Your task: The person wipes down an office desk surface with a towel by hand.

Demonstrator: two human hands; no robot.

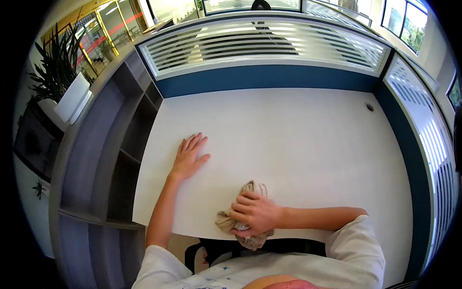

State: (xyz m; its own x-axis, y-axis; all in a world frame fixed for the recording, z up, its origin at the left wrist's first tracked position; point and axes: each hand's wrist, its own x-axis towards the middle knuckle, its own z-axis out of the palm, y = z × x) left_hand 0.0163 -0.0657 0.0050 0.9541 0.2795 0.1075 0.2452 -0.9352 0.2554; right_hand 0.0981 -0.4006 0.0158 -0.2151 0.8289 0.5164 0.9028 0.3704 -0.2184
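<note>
My left hand (190,156) lies flat on the white desk (288,130), toward its left side, with the fingers spread and nothing held. Near the front edge of the desk, my right hand (257,212) is wrapped over a crumpled beige cloth (254,188). Folds of the cloth stick out above, to the left of and below the fingers, and its lower end reaches the desk's front edge. The part of the cloth under my palm is hidden.
Grey shelves (91,159) border the desk on the left, with a potted plant (72,98) on top. A blue partition (269,77) with striped glass runs along the back and right. A cable hole (369,107) is at the back right. A chair is partly visible below the front edge.
</note>
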